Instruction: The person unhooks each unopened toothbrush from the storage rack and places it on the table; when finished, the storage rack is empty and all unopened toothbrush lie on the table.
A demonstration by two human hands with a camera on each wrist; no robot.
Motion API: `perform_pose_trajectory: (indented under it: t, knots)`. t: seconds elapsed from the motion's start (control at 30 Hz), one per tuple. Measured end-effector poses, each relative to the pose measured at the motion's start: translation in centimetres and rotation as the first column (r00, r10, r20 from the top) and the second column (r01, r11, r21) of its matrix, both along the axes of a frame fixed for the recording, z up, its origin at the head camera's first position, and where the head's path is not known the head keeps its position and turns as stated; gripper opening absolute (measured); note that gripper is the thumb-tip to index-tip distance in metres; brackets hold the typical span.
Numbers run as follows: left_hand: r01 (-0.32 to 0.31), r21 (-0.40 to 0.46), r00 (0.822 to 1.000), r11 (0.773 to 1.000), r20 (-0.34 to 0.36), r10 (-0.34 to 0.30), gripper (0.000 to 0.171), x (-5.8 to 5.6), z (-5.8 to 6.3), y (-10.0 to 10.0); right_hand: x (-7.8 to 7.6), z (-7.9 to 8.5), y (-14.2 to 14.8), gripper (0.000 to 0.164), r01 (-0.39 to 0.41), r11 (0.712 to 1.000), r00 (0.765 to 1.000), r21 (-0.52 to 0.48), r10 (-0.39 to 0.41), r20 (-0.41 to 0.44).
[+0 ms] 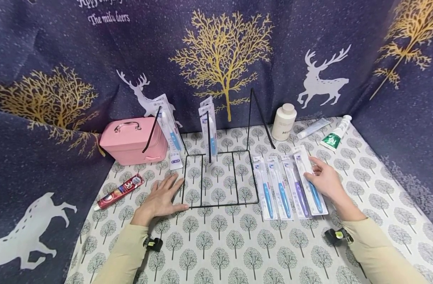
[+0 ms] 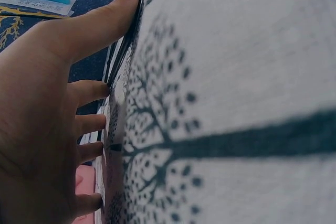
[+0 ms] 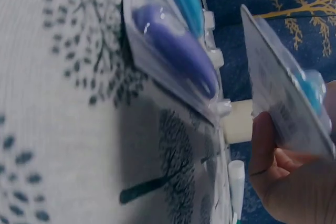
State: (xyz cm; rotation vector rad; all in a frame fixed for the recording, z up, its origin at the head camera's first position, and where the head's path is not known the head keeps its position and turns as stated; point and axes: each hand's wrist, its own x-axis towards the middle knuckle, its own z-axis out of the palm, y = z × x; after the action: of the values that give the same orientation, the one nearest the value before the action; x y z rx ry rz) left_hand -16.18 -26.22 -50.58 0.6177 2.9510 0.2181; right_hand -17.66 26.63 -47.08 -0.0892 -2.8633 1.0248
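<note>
My right hand (image 1: 324,179) pinches a packaged blue toothbrush (image 1: 314,195) by its edge. In the right wrist view the pack (image 3: 278,85) is raised off the cloth, card side showing. To its left lie packaged toothbrushes: one purple (image 1: 298,191) and two blue, the nearer blue one (image 1: 281,193) in the middle. My left hand (image 1: 161,197) rests on the cloth with fingers spread, thumb at the front left corner of a black wire rack (image 1: 220,205). More packaged toothbrushes stand upright in the rack, at its left (image 1: 166,118) and middle (image 1: 213,136).
A pink case (image 1: 131,146) and a red toothpaste tube (image 1: 119,192) lie left. A white-and-purple tube (image 1: 175,157) is beside the rack. Behind the right hand are a cream bottle (image 1: 284,122), a pale tube (image 1: 313,128) and a green-and-white tube (image 1: 337,133).
</note>
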Motion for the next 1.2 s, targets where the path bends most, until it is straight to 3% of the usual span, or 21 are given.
perform_pose_trajectory:
  t: [0.17, 0.4, 0.93, 1.2]
  knots:
    - [-0.007, 0.001, 1.000, 1.000, -0.003, 0.007, 0.100, 0.0, 0.0, 0.1, -0.1, -0.2, 0.4, 0.065, 0.034, 0.999, 0.996, 0.006, -0.034, 0.088]
    - [-0.012, -0.007, 1.000, 1.000, 0.011, 0.012, 0.100, 0.1, 0.2, 0.2, -0.5, -0.9, 1.1, 0.067, 0.038, 0.999, 0.989, 0.036, -0.042, 0.139]
    - [-0.014, -0.004, 1.000, 1.000, 0.022, 0.014, 0.099, 0.1, 0.2, 0.1, -1.1, -1.6, 1.4, 0.069, -0.014, 0.997, 0.984, 0.078, -0.001, 0.178]
    - [-0.011, -0.009, 1.000, 1.000, 0.018, 0.011, 0.099, 0.0, 0.2, 0.0, -1.0, -1.5, 1.3, 0.073, -0.084, 0.979, 0.986, 0.185, 0.055, 0.159]
